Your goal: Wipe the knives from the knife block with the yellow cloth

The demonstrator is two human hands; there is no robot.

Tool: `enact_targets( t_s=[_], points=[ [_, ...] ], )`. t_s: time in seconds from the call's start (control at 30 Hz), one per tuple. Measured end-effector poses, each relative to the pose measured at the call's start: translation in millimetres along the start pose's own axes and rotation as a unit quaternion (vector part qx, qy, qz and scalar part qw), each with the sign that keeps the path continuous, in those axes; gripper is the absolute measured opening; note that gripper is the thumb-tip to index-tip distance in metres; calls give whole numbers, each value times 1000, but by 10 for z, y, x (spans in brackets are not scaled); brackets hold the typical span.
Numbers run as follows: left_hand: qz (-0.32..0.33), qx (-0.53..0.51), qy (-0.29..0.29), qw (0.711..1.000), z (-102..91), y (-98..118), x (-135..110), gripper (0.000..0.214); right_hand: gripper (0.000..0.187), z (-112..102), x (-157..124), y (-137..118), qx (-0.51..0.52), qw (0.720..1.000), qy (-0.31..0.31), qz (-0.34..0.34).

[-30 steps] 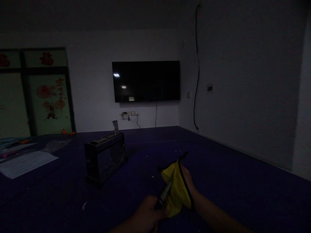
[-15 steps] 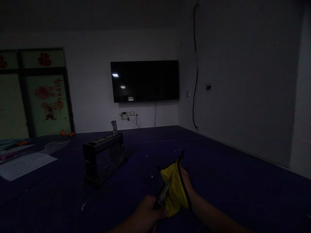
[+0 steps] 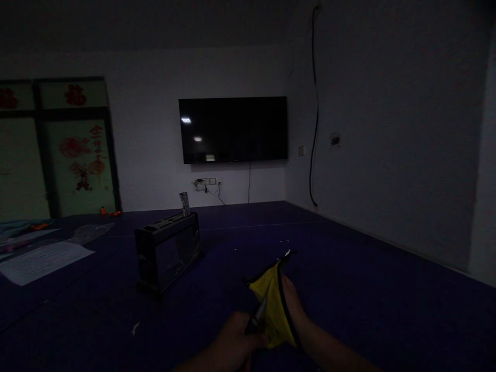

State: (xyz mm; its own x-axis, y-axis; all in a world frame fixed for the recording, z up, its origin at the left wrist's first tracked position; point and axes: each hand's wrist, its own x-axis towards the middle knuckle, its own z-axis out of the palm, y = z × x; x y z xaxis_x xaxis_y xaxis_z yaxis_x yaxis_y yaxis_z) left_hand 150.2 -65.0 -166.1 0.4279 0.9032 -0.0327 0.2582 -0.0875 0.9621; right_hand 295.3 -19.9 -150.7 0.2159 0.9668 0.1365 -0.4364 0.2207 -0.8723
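Yellow cloth (image 3: 274, 321) lowered, purple surface (image 3: 368, 294), dim walls (image 3: 391, 134)

The room is dim. A black TV (image 3: 234, 130) hangs on the pale back wall (image 3: 147, 129), sockets (image 3: 212, 181) below it. A dark cable (image 3: 313, 57) runs down the right wall (image 3: 399, 155). Red decorations (image 3: 73, 147) mark the door (image 3: 64, 199) at left.

A dark blue surface (image 3: 349, 279) carries a black stand (image 3: 167, 224), paper (image 3: 48, 262), clear plastic (image 3: 90, 233) and white scraps (image 3: 135, 328).
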Motion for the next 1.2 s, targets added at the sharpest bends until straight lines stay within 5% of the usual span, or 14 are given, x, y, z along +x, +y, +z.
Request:
enact_targets(
  t_s=[0.23, 0.6, 1.2],
  points=[
    [-44, 8, 35, 998, 20, 56, -18, 30, 44, -5, 15, 37, -6, 1000, 10, 12],
    [-10, 4, -9, 1000, 5, 44, -9, 34, 51, 112, -175, -1, -55, 998, -9, 21],
    [10, -18, 2, 1000, 40, 96, -35, 24, 53, 99, -237, 38, -126, 990, -62, -18]
  ],
)
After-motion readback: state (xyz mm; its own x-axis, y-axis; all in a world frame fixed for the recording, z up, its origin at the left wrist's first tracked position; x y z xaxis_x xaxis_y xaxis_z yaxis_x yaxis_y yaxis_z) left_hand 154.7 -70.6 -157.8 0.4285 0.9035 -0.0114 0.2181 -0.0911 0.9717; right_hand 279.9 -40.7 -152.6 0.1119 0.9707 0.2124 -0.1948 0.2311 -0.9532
